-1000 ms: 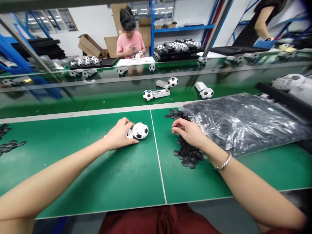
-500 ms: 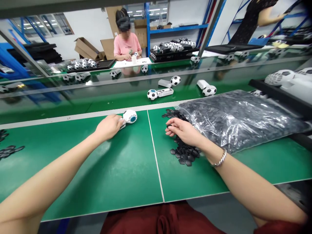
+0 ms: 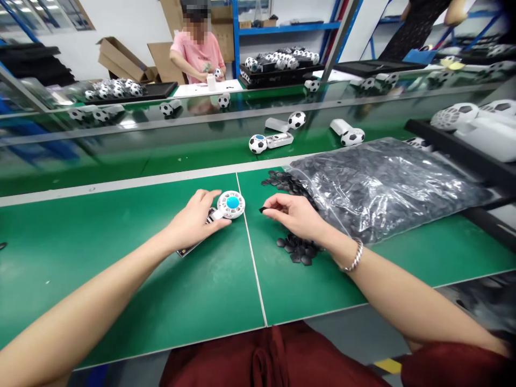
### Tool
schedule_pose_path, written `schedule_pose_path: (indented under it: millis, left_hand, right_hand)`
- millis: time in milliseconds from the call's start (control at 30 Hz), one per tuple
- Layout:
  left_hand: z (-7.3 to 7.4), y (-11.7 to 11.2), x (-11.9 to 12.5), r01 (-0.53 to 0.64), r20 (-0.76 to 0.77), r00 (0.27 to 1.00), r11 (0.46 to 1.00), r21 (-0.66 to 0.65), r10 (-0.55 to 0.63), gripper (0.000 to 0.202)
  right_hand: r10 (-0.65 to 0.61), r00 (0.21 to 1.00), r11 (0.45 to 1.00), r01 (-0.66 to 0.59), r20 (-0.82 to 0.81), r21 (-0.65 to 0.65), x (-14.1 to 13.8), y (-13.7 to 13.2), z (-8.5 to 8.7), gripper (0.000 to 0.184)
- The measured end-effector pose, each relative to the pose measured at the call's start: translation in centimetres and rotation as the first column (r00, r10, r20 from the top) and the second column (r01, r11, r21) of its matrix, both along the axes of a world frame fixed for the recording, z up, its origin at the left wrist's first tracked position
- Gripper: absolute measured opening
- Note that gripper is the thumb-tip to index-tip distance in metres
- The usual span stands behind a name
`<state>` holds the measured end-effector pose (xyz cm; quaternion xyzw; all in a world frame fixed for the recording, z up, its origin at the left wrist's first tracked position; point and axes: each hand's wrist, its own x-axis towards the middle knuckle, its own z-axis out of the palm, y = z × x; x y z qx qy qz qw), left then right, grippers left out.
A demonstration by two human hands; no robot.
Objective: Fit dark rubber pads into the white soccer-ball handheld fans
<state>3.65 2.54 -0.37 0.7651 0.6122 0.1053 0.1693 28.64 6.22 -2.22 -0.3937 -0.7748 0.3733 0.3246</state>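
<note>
My left hand grips the handle of a small white fan whose round head faces up, showing a blue centre; it lies on the green table. My right hand pinches a small black hexagon piece at its fingertips, just right of the fan head. Under that hand lies a loose heap of black hexagon pieces.
A clear plastic bag full of black pieces lies at the right. Football-patterned fans sit on the conveyor behind. A person in a pink shirt works opposite; another person stands at far right. A black tray edge juts in at right.
The fan has been turned from its football side to its blue-centred grille side and set down nearer the table seam. My right hand lifted a black piece and moved left toward it.
</note>
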Motion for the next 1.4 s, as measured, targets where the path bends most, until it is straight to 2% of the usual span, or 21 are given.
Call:
schedule_pose_path:
  millis: [33,100,167,233,333,433,600,733,900,1133,1300,1400]
  left_hand:
    - [-0.1,0.0,0.2,0.032,0.015,0.999,0.999,0.015,-0.032,0.072]
    - [-0.3,-0.1,0.8,0.064,0.074,0.995,0.997,-0.034,-0.061,0.085]
    - [-0.5,-0.1,1.6,0.039,0.154,0.988,0.995,-0.093,-0.024,0.083]
    - [-0.7,-0.3,2.6,-0.01,0.212,0.976,0.991,-0.132,0.038,0.081]
    - [-1.1,-0.5,3.7,-0.059,0.213,0.974,0.995,-0.082,0.075,0.078]
    - [-1.5,-0.5,4.1,-0.041,0.205,0.978,0.999,-0.003,0.041,0.076]
    - [-2.2,-0.6,4.3,0.015,0.194,0.981,0.999,-0.028,-0.01,0.086]
    - [-2.4,-0.6,4.3,0.028,0.213,0.977,1.0,-0.006,-0.026,0.08]
    - [-1.8,-0.5,4.3,0.08,0.251,0.964,0.995,0.055,-0.092,0.065]
    - [-1.2,-0.6,4.7,0.077,0.231,0.97,0.997,0.019,-0.079,0.062]
    - [-1.4,-0.5,4.7,0.092,0.237,0.967,0.996,0.013,-0.092,0.064]
    - [-1.5,-0.5,4.8,0.099,0.243,0.965,0.995,0.001,-0.096,0.064]
  right_hand:
    - [0.008,1.0,1.0,-0.009,0.013,0.028,-0.2,-0.2,-0.1,0.012]
    - [0.02,0.999,0.995,-0.023,0.027,0.096,-0.5,-0.4,-0.1,0.01]
    - [0.029,0.999,0.99,-0.032,0.021,0.14,-0.8,-0.7,-0.2,0.008]
    - [0.044,0.999,0.991,-0.044,0.004,0.128,-1.0,-0.9,-0.2,0.008]
    - [0.076,0.997,0.988,-0.073,-0.015,0.137,-1.3,-1.0,-0.5,0.007]
    - [0.097,0.995,0.968,-0.086,-0.036,0.234,-1.9,-0.9,-0.9,0.005]
    - [0.071,0.996,0.935,-0.046,-0.059,0.351,-2.6,-0.8,-1.4,0.005]
    - [0.069,0.995,0.92,-0.038,-0.067,0.39,-2.8,-0.9,-1.7,0.004]
    - [0.032,0.995,0.932,0.003,-0.091,0.362,-2.8,-0.9,-1.6,0.008]
    - [-0.021,0.995,0.944,0.052,-0.096,0.325,-2.8,-0.8,-1.4,0.012]
    - [-0.008,0.996,0.973,0.027,-0.084,0.228,-2.8,-0.7,-1.7,0.041]
    - [0.03,0.997,0.987,-0.018,-0.076,0.159,-2.8,-0.7,-1.7,0.045]
